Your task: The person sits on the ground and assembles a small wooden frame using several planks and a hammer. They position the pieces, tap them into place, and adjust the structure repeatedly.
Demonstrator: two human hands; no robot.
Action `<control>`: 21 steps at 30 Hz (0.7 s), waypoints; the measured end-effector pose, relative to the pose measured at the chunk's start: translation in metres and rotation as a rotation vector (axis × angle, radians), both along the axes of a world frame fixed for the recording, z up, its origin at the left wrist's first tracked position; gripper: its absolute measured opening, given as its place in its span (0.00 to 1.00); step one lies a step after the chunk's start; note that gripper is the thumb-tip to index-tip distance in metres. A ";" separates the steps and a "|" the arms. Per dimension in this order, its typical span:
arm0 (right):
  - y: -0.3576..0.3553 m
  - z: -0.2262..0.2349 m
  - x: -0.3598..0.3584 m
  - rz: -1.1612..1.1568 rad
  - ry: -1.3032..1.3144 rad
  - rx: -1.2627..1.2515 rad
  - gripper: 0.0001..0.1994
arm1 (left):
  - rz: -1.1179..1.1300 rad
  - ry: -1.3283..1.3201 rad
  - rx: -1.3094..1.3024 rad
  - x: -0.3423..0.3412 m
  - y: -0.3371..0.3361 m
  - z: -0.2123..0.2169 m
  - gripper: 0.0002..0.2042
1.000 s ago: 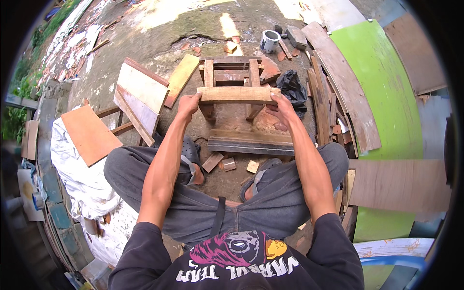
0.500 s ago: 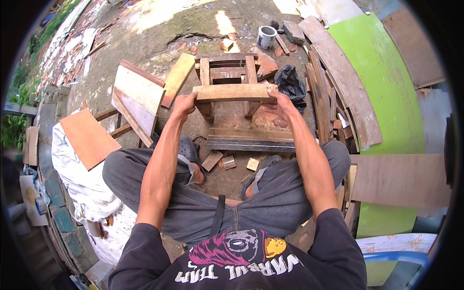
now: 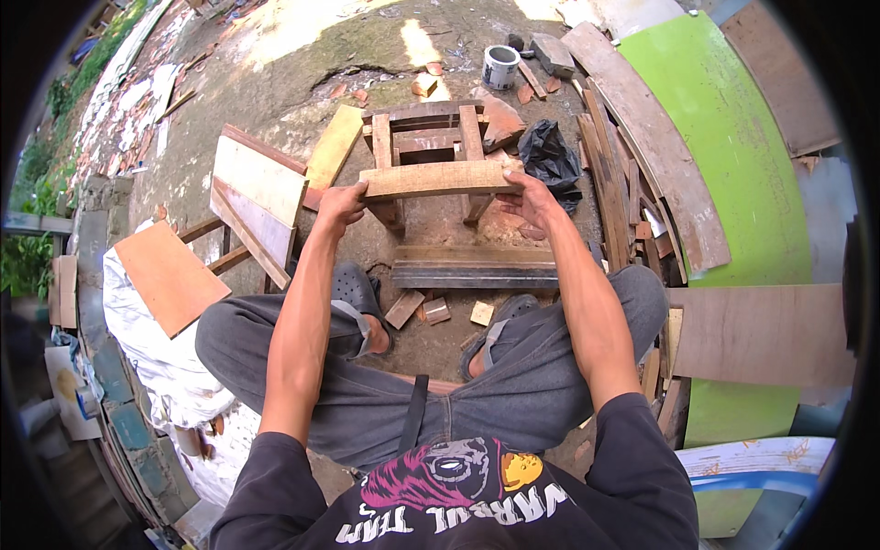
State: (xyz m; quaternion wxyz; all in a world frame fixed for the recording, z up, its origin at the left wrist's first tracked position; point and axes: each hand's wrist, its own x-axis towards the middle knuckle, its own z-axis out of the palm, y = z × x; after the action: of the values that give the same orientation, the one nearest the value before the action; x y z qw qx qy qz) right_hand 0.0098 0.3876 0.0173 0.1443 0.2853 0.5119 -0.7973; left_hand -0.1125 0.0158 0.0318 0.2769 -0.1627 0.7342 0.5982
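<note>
Both my arms stretch forward over a small wooden frame (image 3: 473,137) of rails and uprights that stands on the ground. Across its near side lies a pale wooden board (image 3: 435,180), held level by its two ends. My left hand (image 3: 344,203) grips the left end, fingers closed round it. At the right end my right hand (image 3: 532,200) pinches the board, thumb on top; the fingers below are partly hidden. Nearer to me, a stack of long dark-edged planks (image 3: 477,267) lies in front of my feet.
Small wood offcuts (image 3: 437,310) lie between my feet. Left are a yellowish board (image 3: 334,147), leaning panels (image 3: 261,188) and an orange-brown panel (image 3: 172,275). On the right are a black plastic bag (image 3: 550,156), a bucket (image 3: 500,67), stacked timber (image 3: 605,183) and a green sheet (image 3: 724,128).
The board has shifted slightly left, its left end a little lower, with both hands still on it. The whole view has turned slightly.
</note>
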 end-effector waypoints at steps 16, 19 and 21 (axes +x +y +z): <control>0.006 -0.005 -0.006 0.056 0.059 -0.126 0.17 | -0.009 -0.115 0.069 -0.003 -0.002 0.006 0.19; 0.003 -0.005 -0.006 0.039 0.060 -0.130 0.17 | 0.002 -0.111 0.047 -0.003 -0.003 0.005 0.20; 0.001 -0.004 -0.006 0.019 0.054 -0.128 0.17 | 0.006 -0.104 0.037 -0.002 -0.004 0.006 0.20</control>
State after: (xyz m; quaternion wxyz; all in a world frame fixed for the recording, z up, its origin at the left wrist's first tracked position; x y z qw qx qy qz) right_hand 0.0035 0.3884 0.0128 0.1562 0.2488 0.4663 -0.8344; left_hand -0.1147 0.0117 0.0373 0.3159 -0.1906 0.7070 0.6034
